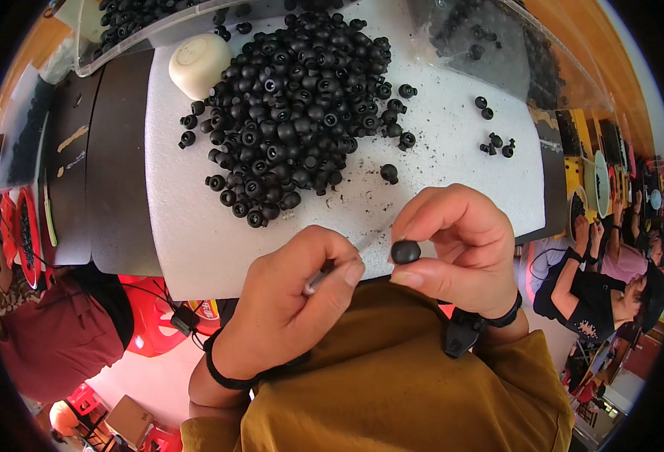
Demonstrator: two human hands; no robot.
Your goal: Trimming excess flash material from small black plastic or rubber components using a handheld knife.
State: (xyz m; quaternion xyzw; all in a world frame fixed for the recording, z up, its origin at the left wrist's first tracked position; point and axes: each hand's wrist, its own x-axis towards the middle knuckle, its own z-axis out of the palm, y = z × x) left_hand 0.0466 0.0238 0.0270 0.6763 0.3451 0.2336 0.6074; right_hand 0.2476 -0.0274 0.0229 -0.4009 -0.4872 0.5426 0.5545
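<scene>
My right hand (464,252) pinches a small round black rubber-like part (405,251) between thumb and fingertips. In my closed left hand (298,301) is a thin tool (318,283) with a greyish handle; its slim, pale end points toward the black part, and its exact kind cannot be made out. Both hands are over the near edge of a white foam sheet (196,248). Beyond them rises a large pile of similar black parts (294,105), many with a round hole or a small neck. One loose black part (389,173) lies just beyond my right hand.
A cream-coloured rounded object (198,66) stands left of the pile. Clear plastic bins (151,38) with black parts sit at the far left and far right. Several parts lie scattered at right. Other people (610,297) are on both sides; a red stool (147,316) is at left.
</scene>
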